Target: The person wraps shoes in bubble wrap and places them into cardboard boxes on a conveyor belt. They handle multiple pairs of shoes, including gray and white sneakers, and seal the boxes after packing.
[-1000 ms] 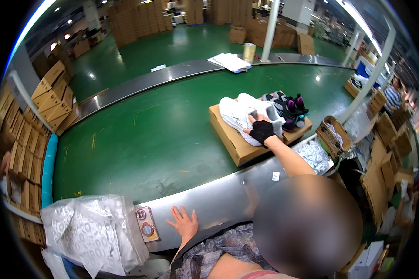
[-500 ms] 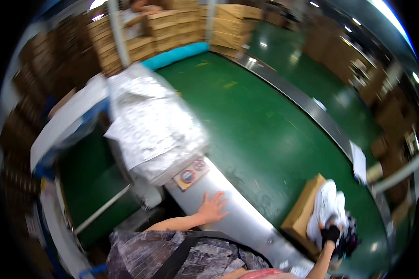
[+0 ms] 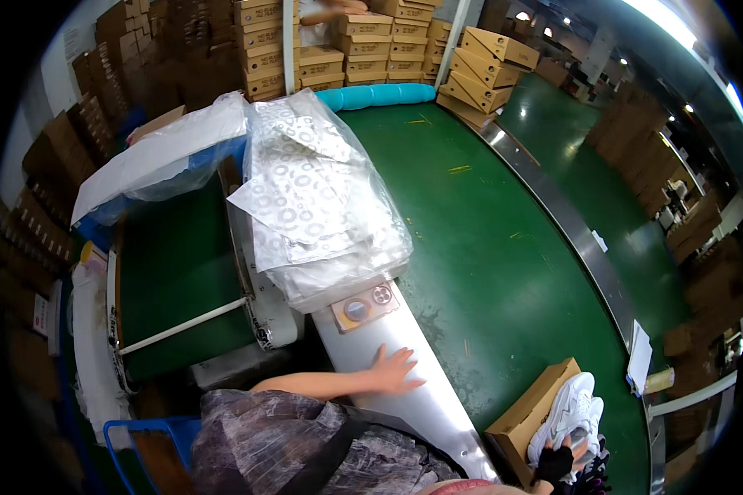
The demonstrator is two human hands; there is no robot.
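My left hand lies on the silver metal ledge with its fingers spread, holding nothing. At the lower right, my right hand, in a black fingerless glove, has its fingers curled at the opening of a pair of white sneakers. The sneakers lean at the right side of a brown cardboard shoebox on the green belt. Dark items lie beside that hand, too small to make out. Just beyond my left hand, a small control panel with round knobs is set on the ledge.
A plastic bag of printed white paper sheets covers the ledge's far part. The wide green belt curves away on the right, crossed by a turquoise roll. Stacked shoeboxes and a person are at the back.
The view has turned, so the belt and bag appear further right and sharper. My left hand stays spread on the ledge, and my right hand remains at the sneakers.
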